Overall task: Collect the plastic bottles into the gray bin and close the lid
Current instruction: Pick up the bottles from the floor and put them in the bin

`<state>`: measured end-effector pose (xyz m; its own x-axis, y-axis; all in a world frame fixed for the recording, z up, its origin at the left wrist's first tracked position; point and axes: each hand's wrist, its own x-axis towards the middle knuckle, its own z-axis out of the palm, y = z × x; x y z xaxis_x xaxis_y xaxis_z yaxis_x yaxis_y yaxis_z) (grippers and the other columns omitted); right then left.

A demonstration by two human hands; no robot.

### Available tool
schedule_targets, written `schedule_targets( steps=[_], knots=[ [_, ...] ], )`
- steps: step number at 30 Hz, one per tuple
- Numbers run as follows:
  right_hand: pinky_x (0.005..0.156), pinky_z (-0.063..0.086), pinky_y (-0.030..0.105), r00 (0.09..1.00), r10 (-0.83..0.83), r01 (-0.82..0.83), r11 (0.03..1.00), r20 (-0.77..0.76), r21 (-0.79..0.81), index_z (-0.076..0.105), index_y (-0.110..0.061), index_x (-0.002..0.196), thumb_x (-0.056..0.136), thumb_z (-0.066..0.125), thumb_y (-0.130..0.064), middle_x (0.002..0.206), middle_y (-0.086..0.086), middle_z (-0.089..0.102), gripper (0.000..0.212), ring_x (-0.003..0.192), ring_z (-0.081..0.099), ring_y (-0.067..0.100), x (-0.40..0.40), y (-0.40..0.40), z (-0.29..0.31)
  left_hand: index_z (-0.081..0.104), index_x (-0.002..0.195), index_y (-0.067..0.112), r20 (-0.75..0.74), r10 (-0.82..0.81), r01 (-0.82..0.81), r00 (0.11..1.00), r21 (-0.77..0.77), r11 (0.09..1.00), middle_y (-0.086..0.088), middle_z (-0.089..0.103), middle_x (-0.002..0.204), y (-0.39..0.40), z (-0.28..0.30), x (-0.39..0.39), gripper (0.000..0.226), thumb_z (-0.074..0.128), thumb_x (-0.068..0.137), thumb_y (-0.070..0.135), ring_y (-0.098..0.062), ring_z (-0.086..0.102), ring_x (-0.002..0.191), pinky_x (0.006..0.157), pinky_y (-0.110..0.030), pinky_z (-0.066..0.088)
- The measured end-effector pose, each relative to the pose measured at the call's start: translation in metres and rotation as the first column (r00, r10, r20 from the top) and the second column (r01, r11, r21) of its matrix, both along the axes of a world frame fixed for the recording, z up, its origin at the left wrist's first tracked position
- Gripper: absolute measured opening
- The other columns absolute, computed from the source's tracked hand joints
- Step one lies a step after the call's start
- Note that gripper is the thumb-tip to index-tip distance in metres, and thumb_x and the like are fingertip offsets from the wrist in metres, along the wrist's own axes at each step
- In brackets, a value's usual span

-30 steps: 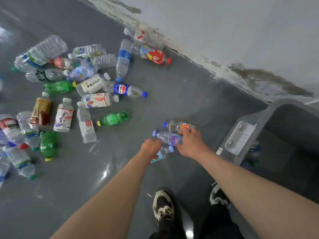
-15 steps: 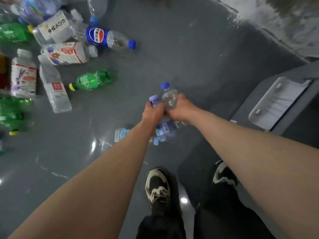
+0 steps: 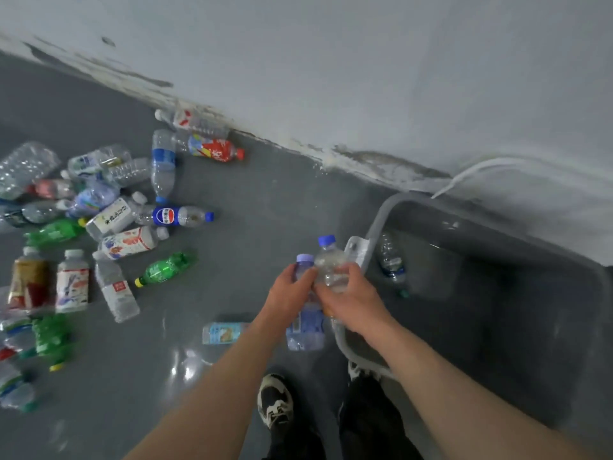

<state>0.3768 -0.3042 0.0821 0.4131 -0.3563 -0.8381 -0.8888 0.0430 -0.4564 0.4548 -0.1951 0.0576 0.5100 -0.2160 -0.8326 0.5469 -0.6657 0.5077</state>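
The left hand point(image 3: 292, 295) curls its fingers around a bottle with a lilac cap point(image 3: 304, 313), and the right hand point(image 3: 351, 298) grips a clear bottle with a blue cap point(image 3: 329, 260), both just beside the rim of the gray bin point(image 3: 381, 220); the hands hide both labels. Inside the bin one bottle point(image 3: 391, 257) is dim and hard to read. Among the bottles on the floor, only the Pepsi bottle point(image 3: 175, 216) shows a readable logo, while those at the left edge are blurred and cut off.

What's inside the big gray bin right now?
Inside the gray plastic bin, one clear plastic bottle with a blue label lies against the near wall. A small green thing lies nearby. The person's right arm hides the bin's near corner.
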Motion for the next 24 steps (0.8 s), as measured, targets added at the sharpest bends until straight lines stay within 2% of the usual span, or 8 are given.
schedule_targets(
  steps=[5,10,11,13,14,16,20,24],
  knots=[
    [0.057,0.052,0.029,0.984,-0.17,0.172,0.985,-0.05,0.028,0.05,-0.035,0.119,0.079,0.07,-0.06,0.106,-0.006,0.07,0.052,0.082,0.07,0.014,-0.063,-0.071,0.028,0.064,0.113,0.021,-0.038,-0.176,0.175,0.984,-0.014,0.984,-0.002,0.071,0.101,-0.083,0.028,-0.047,0.031,0.061,0.092,0.044,-0.017,0.068,0.091,0.084,-0.034,0.057],
    [0.052,0.048,0.019,0.974,-0.219,0.219,0.976,-0.065,-0.012,0.058,-0.031,0.094,0.089,0.074,-0.034,0.086,-0.007,0.072,0.016,0.063,0.068,0.003,-0.094,-0.115,0.027,0.053,0.135,0.018,0.029,-0.361,0.361,0.932,-0.014,0.932,-0.002,0.065,0.117,-0.138,0.019,-0.061,0.05,0.057,0.093,0.045,-0.022,0.063,0.106,0.091,-0.029,0.047],
    [0.057,0.052,0.019,0.971,-0.226,0.223,0.974,-0.08,-0.041,0.058,-0.032,0.102,0.088,0.074,-0.035,0.096,-0.007,0.071,0.021,0.073,0.069,0.001,-0.093,-0.119,0.023,0.051,0.139,0.018,0.032,-0.347,0.347,0.937,-0.02,0.938,-0.004,0.065,0.125,-0.141,0.015,-0.056,0.057,0.054,0.091,0.049,-0.023,0.063,0.113,0.098,-0.033,0.047],
    [0.09,0.054,0.033,0.976,-0.162,0.137,0.976,-0.144,-0.169,0.051,-0.031,0.13,0.083,0.071,-0.044,0.128,0.005,0.061,0.053,0.113,0.062,0.016,-0.086,-0.116,0.008,0.05,0.142,0.019,0.058,-0.31,0.313,0.949,-0.039,0.949,-0.005,0.063,0.134,-0.133,0.01,-0.04,0.059,0.05,0.091,0.049,-0.024,0.063,0.119,0.106,-0.042,0.048],
    [0.104,0.046,0.041,0.973,-0.133,0.084,0.966,-0.189,-0.245,0.044,-0.026,0.142,0.084,0.068,-0.044,0.14,0.012,0.05,0.066,0.128,0.05,0.028,-0.082,-0.113,0.002,0.054,0.138,0.019,0.081,-0.295,0.3,0.952,-0.05,0.953,-0.005,0.065,0.132,-0.124,0.01,-0.032,0.052,0.049,0.094,0.045,-0.024,0.064,0.116,0.104,-0.043,0.05],
    [0.11,0.035,0.044,0.971,-0.118,0.039,0.935,-0.208,-0.353,0.036,-0.017,0.149,0.089,0.064,-0.034,0.147,0.019,0.036,0.067,0.136,0.036,0.039,-0.062,-0.091,0.002,0.063,0.126,0.018,0.09,-0.266,0.271,0.96,-0.039,0.962,-0.003,0.069,0.119,-0.088,0.007,-0.011,0.041,0.046,0.098,0.042,-0.022,0.065,0.108,0.099,-0.04,0.052],
    [0.105,0.035,0.04,1.0,0.02,-0.015,0.858,0.004,-0.513,0.052,-0.013,0.128,0.085,0.062,-0.013,0.133,0.014,0.045,0.044,0.125,0.044,0.034,-0.015,-0.033,0.017,0.071,0.097,0.016,0.047,-0.102,0.1,0.994,0.036,0.994,-0.009,0.073,0.101,0.019,-0.011,0.03,0.052,0.046,0.074,0.055,-0.027,0.07,0.094,0.09,-0.053,0.058],
    [0.098,0.046,0.04,0.972,0.183,-0.093,0.878,0.15,-0.47,0.059,-0.02,0.113,0.086,0.061,-0.01,0.107,-0.003,0.052,0.029,0.105,0.056,0.02,0.025,0.045,-0.001,0.065,0.092,0.021,-0.09,0.123,-0.099,0.988,0.228,0.969,-0.015,0.068,0.108,0.147,-0.032,0.057,0.017,0.053,0.089,0.03,-0.028,0.068,0.085,0.076,-0.046,0.063]
  ],
)
